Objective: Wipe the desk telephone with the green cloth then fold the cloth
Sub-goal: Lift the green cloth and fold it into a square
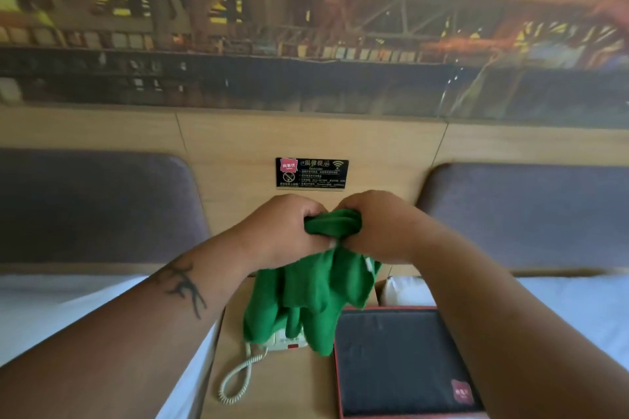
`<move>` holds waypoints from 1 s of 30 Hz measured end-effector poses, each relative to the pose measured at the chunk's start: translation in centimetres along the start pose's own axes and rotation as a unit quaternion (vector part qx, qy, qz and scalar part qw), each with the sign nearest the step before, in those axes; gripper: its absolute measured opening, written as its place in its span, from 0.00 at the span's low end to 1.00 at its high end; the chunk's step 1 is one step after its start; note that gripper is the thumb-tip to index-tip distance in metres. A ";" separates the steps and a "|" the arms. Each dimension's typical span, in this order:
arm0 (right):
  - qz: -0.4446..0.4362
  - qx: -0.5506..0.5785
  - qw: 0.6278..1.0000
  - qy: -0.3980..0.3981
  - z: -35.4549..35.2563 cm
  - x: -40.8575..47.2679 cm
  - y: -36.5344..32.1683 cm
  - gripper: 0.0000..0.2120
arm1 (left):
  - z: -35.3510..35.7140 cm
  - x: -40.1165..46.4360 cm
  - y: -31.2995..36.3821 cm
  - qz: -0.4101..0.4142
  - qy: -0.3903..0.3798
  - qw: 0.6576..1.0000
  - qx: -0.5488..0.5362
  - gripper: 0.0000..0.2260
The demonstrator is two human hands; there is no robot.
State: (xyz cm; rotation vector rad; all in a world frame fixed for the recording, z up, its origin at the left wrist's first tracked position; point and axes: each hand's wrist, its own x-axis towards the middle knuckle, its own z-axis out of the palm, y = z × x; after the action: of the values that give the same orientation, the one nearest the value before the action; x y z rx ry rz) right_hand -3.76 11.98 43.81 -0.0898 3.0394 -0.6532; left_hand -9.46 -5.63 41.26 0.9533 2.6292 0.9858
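1. The cloth (316, 296) hangs bunched in mid-air, its top gathered between both hands, its lower folds draping down over the phone (284, 340).
2. The left hand (282, 231) is clenched on the cloth's upper left edge; the right hand (374, 228) grips the upper right, fingers curled into the fabric. The two fists sit close together, almost touching.
3. The phone stands on the nightstand (272, 384), mostly hidden by the cloth; only its front edge with a red mark shows. Whether the cloth's hem touches the phone or just hangs before it is hard to tell.
4. A coiled cord (238, 374) loops from the phone's left side over the bare wood toward the near left edge.
5. A dark tray (401, 360) with a red rim lies just right of the phone, filling the right part of the top.
6. Bare wood lies in front of the phone, between cord and tray.
7. White beds (68, 316) flank the nightstand on both sides, with padded headboards (95, 207) behind.
8. A black sign (312, 173) is fixed on the wooden wall panel above the hands.
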 end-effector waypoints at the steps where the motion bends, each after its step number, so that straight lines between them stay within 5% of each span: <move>1: -0.002 -0.027 1.000 0.005 -0.6 0.1 -0.2 0.11 | -0.3 0.0 0.1 -0.001 -0.015 0.999 0.028 0.05; 4: -0.008 -0.027 0.999 0.037 -2.8 0.1 -0.7 0.12 | -0.8 0.2 -0.5 -0.035 -0.058 0.993 0.097 0.07; 10: -0.050 -0.013 0.993 0.107 -5.5 0.5 -1.1 0.12 | -0.6 1.4 -2.8 -0.123 -0.051 0.991 0.032 0.10; 14: -0.035 0.000 0.991 0.127 -6.1 0.6 0.3 0.10 | -0.6 1.6 -3.2 -0.116 -0.039 0.992 -0.022 0.02; 21: 0.000 0.027 0.996 0.085 -6.6 0.2 1.1 0.05 | 0.2 1.4 -2.7 -0.083 -0.041 0.994 -0.060 0.04; 26: -0.013 0.079 0.995 0.068 -5.3 0.4 0.7 0.12 | 0.8 1.6 1.9 0.011 -0.022 0.978 -0.207 0.15; 30: 0.001 0.136 0.988 0.077 -4.8 0.4 1.3 0.20 | 0.6 2.8 3.1 0.011 -0.039 0.979 -0.199 0.20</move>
State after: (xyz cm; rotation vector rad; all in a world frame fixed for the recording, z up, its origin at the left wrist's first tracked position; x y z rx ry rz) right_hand -4.39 15.10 47.69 -0.0299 3.0539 -1.1167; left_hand -9.86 -1.81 42.96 0.9010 2.2371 1.3787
